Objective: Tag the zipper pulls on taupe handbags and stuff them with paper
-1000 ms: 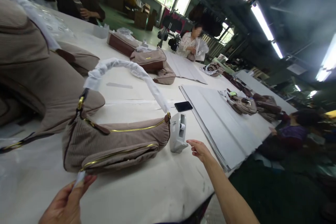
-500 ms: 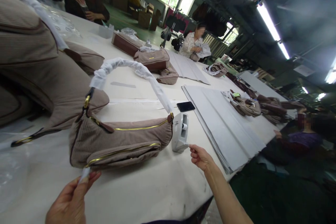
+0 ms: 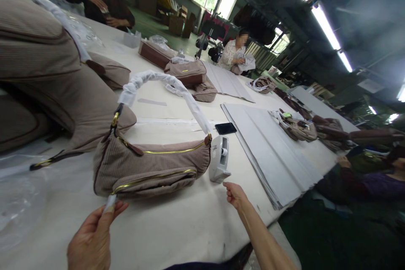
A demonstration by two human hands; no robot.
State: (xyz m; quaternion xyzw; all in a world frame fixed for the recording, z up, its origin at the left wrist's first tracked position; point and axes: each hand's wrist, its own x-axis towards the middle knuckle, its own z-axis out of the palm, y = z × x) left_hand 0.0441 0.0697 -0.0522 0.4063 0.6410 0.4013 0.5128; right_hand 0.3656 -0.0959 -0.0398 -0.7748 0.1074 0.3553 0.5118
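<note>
A taupe corduroy shoulder bag (image 3: 152,171) with gold zips lies on the white table (image 3: 177,228) in front of me. Its strap (image 3: 164,82) is wrapped in white plastic and arches upward. My left hand (image 3: 95,236) pinches a small white wrapped piece (image 3: 110,202) at the bag's lower front zip. My right hand (image 3: 236,194) is closed in a pinch just below a white tape dispenser (image 3: 220,164) beside the bag's right end; what it pinches is too thin to make out.
A black phone (image 3: 225,128) lies behind the dispenser. Grey sheets (image 3: 268,147) are stacked to the right. More taupe bags (image 3: 50,80) are piled at left and further back (image 3: 186,74). Other people sit around the table.
My right hand has drawn back from the dispenser towards me, its fingers closing into a pinch. The view has shifted slightly; my left hand keeps its pinch at the bag.
</note>
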